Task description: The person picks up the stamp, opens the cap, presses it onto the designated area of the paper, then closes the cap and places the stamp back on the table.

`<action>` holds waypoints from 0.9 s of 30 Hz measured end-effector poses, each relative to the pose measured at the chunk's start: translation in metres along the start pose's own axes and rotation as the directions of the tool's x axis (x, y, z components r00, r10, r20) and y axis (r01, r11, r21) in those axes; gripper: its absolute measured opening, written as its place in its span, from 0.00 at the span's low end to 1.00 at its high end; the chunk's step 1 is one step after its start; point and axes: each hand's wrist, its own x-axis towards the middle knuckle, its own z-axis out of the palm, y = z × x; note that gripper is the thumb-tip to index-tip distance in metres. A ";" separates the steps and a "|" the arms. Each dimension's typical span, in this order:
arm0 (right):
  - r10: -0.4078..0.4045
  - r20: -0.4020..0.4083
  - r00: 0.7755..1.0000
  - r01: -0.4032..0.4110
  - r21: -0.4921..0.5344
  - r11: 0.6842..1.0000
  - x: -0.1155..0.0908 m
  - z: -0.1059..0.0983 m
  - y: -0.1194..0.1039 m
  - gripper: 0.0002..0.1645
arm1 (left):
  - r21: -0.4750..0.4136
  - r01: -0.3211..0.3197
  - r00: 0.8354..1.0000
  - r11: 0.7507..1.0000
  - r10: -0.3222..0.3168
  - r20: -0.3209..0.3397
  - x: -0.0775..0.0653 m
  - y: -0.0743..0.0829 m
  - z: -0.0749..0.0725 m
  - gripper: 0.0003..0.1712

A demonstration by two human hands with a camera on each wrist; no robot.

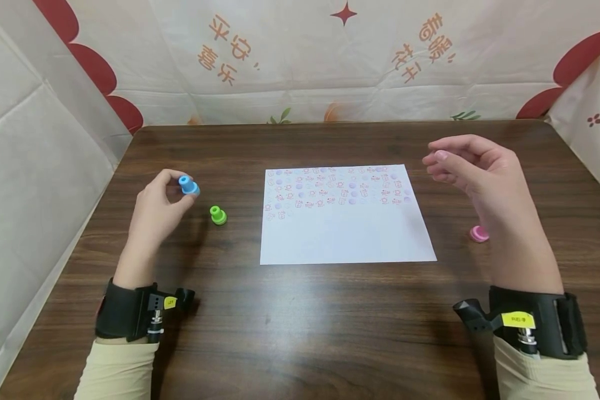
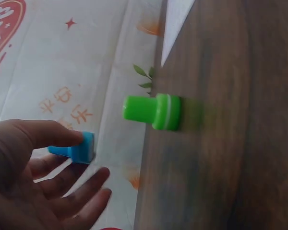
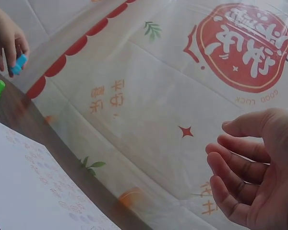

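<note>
At the btm of the frame, cream sleeves (image 1: 117,369) meet black wrist straps (image 1: 122,311). Up from there, mid right, a pink stamp (image 1: 479,234) sits on the bench (image 1: 300,333), part hid. The white paper (image 1: 347,236) lies mid frame: top part has rows of tiny red & purple prints (image 1: 299,186), low part is bare. The last row stops short on the left, so I'd guess abt half is done & the rest is left. A green stamp (image 1: 218,216) stands left of the paper. Past it, the L hand (image 1: 155,208) has its grip pinched on a blue stamp (image 1: 189,185), well apart from the paper. The R hand (image 1: 485,166), upper right, has a loose grip w/ nothing in it (fingers just bend a bit). The bench is dark brown, wood-like; behind hangs a white cloth (image 1: 300,55) w/ red bumps (image 1: 96,68).
</note>
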 end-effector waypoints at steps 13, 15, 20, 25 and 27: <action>0.013 -0.017 1.000 -0.015 -0.096 0.995 -0.001 -0.009 0.000 0.16 | 0.251 0.062 0.974 0.966 -0.113 0.196 0.001 -0.009 0.006 0.20; 0.014 -0.015 1.000 -0.015 -0.117 0.993 -0.002 -0.013 -0.001 0.15 | 0.256 0.056 0.971 0.965 -0.112 0.209 0.001 -0.009 0.008 0.19; -0.006 -0.087 0.996 -0.022 -0.315 0.949 -0.003 -0.023 -0.004 0.15 | 0.257 0.048 0.966 0.965 -0.110 0.234 0.003 -0.008 0.012 0.20; -0.032 -0.169 0.985 -0.066 -0.543 0.837 -0.003 -0.030 -0.006 0.16 | 0.266 0.054 0.962 0.963 -0.121 0.244 0.003 -0.008 0.014 0.20; -0.032 -0.182 0.983 -0.082 -0.585 0.807 -0.003 -0.031 -0.007 0.16 | 0.268 0.061 0.961 0.962 -0.129 0.246 0.003 -0.008 0.014 0.20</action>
